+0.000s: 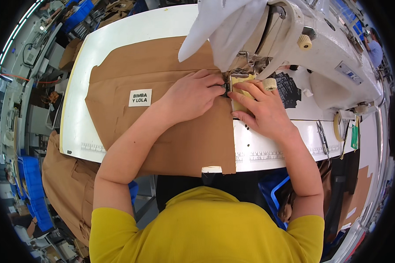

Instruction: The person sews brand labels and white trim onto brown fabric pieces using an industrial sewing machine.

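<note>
A large piece of brown fabric (162,83) with a small white label (140,97) lies flat on the white sewing table (74,127). My left hand (191,94) presses on the fabric, fingertips pinching its edge right at the presser foot (228,86) of the white sewing machine (320,48). My right hand (261,107) rests on the table just right of the fabric's edge, fingers on the seam by the foot. The needle itself is hidden by my fingers.
A white cloth (226,26) drapes over the machine head. Small snips (323,138) lie on the table at right, beside a tape roll (338,127). More brown fabric (68,184) hangs at lower left near blue bins (30,193). Another person (375,48) sits far right.
</note>
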Action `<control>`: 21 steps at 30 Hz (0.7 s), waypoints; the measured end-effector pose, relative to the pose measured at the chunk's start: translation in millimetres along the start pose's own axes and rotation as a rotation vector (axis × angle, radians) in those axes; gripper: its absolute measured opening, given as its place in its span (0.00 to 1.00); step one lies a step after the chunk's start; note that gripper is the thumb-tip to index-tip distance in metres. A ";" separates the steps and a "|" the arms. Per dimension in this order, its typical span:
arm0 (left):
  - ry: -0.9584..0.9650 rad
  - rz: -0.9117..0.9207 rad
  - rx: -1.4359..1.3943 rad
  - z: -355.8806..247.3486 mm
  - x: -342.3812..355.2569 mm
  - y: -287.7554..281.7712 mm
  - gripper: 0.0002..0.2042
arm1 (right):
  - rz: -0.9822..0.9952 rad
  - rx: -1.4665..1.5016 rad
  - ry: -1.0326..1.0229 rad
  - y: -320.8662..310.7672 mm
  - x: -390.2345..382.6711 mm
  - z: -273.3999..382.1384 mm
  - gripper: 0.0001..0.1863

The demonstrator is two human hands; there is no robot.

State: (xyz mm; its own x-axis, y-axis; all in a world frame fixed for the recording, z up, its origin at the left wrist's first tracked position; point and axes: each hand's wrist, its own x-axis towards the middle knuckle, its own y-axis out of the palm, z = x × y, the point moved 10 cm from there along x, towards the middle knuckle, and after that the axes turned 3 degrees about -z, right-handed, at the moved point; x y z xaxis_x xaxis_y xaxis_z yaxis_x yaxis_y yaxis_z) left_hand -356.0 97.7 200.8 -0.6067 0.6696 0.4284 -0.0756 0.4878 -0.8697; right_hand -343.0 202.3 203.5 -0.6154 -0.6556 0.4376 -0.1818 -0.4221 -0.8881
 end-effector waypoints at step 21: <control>0.079 -0.098 0.074 -6.2 -5.1 -1.4 0.11 | -0.087 0.004 0.022 -13.3 -4.0 -8.9 0.17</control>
State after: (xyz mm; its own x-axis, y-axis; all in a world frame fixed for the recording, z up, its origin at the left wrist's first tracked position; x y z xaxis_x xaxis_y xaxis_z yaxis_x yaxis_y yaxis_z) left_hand -347.9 97.1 201.3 -0.5295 0.6641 0.5278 -0.1919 0.5123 -0.8371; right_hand -344.9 216.1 212.3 -0.6139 -0.6024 0.5102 -0.2329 -0.4794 -0.8462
